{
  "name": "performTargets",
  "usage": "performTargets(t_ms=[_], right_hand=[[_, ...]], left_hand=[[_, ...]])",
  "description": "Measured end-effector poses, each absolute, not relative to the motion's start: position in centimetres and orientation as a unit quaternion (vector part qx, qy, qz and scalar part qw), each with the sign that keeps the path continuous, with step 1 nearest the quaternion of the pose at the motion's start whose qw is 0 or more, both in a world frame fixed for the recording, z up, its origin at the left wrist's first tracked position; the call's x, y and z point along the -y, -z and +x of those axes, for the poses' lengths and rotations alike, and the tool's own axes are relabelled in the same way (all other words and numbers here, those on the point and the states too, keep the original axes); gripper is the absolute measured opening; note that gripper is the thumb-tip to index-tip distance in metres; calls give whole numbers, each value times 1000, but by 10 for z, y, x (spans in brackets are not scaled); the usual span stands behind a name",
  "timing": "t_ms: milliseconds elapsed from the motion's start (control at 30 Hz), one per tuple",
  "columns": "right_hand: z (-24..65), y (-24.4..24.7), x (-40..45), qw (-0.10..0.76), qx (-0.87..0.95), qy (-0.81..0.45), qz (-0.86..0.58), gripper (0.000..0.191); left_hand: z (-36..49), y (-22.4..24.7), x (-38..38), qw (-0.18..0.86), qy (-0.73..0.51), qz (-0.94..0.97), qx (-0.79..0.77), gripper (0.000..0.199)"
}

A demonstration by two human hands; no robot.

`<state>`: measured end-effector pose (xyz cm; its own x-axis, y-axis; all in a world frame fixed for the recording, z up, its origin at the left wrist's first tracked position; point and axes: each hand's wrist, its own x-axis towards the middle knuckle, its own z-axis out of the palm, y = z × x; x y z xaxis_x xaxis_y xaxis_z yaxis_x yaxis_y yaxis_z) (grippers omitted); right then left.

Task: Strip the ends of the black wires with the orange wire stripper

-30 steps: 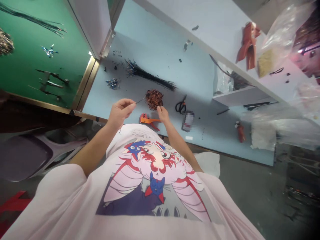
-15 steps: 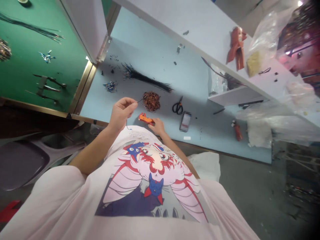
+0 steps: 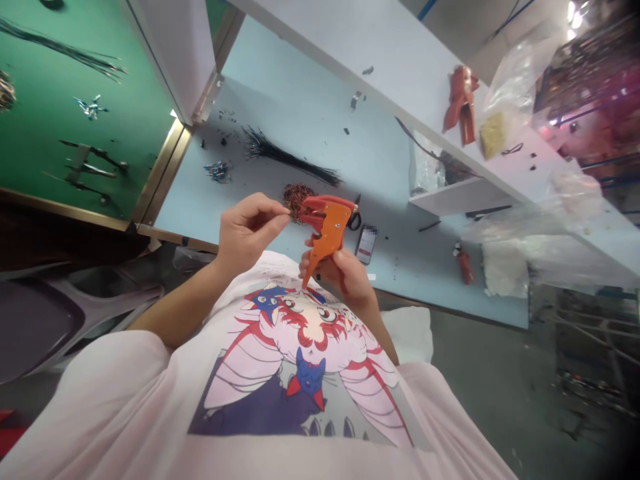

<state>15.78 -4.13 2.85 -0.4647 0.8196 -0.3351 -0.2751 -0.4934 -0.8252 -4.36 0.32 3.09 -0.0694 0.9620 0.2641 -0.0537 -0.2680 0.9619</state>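
Note:
My right hand (image 3: 347, 270) is wrapped round the handles of an orange and red wire stripper (image 3: 333, 230), raised above the blue work surface. To its left, my left hand (image 3: 253, 230) is closed in a pinch with its fingertips close to the tool's red jaws; a thin wire end seems to be between them, but it is hard to make out. Partly hidden behind the jaws lies a heap of copper-brown pieces (image 3: 296, 193). A bundle of black wires (image 3: 293, 158) lies beyond it, and a small pile of blue-tipped pieces (image 3: 218, 172) is at the left.
Black scissors (image 3: 355, 219) lie behind the tool, with a phone (image 3: 367, 245) beside them. A white shelf (image 3: 350, 50) crosses above the blue surface (image 3: 280, 73), holding another red tool (image 3: 461, 103). One more red tool (image 3: 465, 265) lies at the right. A green surface (image 3: 140, 127) adjoins at the left.
The wire stripper has been lifted off the surface in my right hand and brought up beside my left fingertips. My left hand has shifted slightly right, still pinched. The view has moved a little.

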Motion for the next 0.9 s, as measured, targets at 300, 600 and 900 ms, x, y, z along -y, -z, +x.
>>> performTargets(t_ms=[300,600,900], right_hand=[[160,-49,53,336,373,-775,-383,46],[162,-53,53,326,397,-762,-393,44],[161,-56,52,325,406,-755,-399,39]], left_hand=[[-47,-40,2,366,-569,610,-412,4],[-50,-44,1,321,-560,634,-425,5],[-54,-45,-2,268,-568,659,-414,6]])
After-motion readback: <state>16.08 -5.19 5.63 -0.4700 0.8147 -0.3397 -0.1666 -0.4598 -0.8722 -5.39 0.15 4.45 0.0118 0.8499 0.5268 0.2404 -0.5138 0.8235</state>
